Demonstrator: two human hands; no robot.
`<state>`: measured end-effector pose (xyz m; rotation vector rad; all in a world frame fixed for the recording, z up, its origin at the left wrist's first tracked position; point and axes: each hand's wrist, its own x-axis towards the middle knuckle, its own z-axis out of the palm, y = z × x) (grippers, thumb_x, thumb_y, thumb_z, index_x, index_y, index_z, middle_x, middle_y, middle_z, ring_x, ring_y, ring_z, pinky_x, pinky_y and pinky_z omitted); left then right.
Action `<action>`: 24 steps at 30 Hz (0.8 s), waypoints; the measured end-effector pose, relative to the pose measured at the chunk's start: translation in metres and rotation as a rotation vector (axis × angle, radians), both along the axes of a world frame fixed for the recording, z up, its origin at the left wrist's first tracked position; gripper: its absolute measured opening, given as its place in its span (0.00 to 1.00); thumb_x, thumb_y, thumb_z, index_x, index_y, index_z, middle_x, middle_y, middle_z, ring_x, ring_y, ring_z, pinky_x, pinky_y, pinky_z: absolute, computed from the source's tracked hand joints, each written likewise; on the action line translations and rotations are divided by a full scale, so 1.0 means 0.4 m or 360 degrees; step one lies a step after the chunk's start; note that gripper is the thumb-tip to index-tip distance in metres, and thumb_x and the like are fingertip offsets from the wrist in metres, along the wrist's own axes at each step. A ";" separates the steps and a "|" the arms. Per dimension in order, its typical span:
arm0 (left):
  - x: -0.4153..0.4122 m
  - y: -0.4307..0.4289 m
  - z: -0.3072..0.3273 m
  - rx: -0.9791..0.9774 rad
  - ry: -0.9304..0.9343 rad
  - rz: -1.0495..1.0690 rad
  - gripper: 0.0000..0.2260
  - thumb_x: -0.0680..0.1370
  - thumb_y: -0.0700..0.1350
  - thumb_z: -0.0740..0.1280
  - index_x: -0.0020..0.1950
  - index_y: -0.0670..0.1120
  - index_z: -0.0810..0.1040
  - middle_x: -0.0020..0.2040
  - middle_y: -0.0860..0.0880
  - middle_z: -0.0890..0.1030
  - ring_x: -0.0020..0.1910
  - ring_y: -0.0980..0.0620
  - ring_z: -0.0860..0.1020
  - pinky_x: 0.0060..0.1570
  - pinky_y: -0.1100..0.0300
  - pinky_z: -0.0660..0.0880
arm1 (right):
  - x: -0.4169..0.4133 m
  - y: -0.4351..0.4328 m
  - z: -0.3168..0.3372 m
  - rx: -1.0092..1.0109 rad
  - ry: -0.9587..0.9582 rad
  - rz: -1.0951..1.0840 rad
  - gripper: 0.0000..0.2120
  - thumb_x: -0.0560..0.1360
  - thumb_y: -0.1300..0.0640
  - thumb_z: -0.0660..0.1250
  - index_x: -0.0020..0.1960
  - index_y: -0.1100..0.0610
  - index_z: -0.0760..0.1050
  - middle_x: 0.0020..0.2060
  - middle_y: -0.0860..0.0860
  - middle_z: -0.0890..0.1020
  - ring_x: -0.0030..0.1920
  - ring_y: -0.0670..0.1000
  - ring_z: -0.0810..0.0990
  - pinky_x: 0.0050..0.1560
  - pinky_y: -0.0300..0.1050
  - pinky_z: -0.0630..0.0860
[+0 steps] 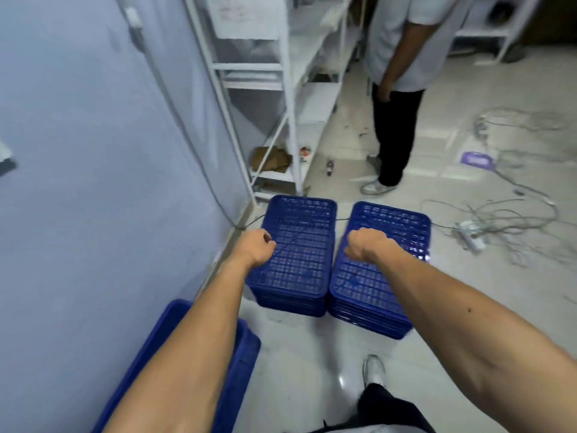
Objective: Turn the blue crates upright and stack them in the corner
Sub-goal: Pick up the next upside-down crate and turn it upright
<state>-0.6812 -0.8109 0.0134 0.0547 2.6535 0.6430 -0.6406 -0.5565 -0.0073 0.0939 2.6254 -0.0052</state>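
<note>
Crates, two blue stacks [298, 254] [379, 270] sitting side by side, are lying under the curled left hand [254, 246] and right hand [367, 245], grip unclear.

Two crate stacks [295, 254] [374, 276] side by side, shelving [290, 98] behind

blue gridded crates [299, 245], lilac wall [93, 151]
</note>
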 end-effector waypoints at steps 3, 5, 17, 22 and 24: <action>0.012 0.134 -0.031 0.0015 -0.0049 -0.0117 0.13 0.79 0.50 0.64 0.59 0.46 0.81 0.59 0.46 0.82 0.57 0.45 0.79 0.60 0.51 0.75 | 0.059 0.139 -0.024 -0.0003 0.0011 -0.0168 0.17 0.80 0.50 0.58 0.63 0.59 0.74 0.62 0.57 0.79 0.59 0.59 0.78 0.57 0.50 0.75; 0.021 0.230 -0.058 0.0078 -0.0123 -0.0135 0.12 0.80 0.51 0.64 0.60 0.48 0.80 0.57 0.48 0.82 0.54 0.47 0.79 0.57 0.50 0.76 | 0.099 0.239 -0.047 -0.0036 -0.0022 -0.0278 0.18 0.80 0.50 0.58 0.63 0.58 0.74 0.62 0.57 0.78 0.59 0.59 0.78 0.59 0.52 0.75; 0.066 0.700 -0.229 0.0279 -0.0390 -0.0025 0.06 0.83 0.45 0.62 0.51 0.49 0.79 0.52 0.46 0.83 0.51 0.43 0.82 0.51 0.43 0.80 | 0.286 0.720 -0.192 -0.0106 0.0021 -0.0506 0.16 0.80 0.51 0.55 0.60 0.56 0.76 0.57 0.56 0.81 0.55 0.58 0.80 0.52 0.47 0.74; 0.013 0.763 -0.263 0.0175 -0.0389 -0.0053 0.07 0.83 0.46 0.62 0.51 0.49 0.79 0.48 0.45 0.84 0.45 0.44 0.80 0.50 0.42 0.79 | 0.255 0.795 -0.240 -0.0165 -0.0045 -0.0545 0.17 0.80 0.51 0.55 0.62 0.56 0.76 0.58 0.56 0.81 0.55 0.58 0.79 0.54 0.47 0.74; -0.021 0.778 -0.292 0.0140 -0.0405 -0.0079 0.09 0.82 0.46 0.62 0.49 0.48 0.81 0.47 0.44 0.84 0.42 0.46 0.78 0.47 0.44 0.79 | 0.238 0.807 -0.257 -0.0201 -0.0075 -0.0547 0.16 0.80 0.52 0.55 0.61 0.57 0.76 0.57 0.55 0.81 0.55 0.57 0.80 0.54 0.47 0.74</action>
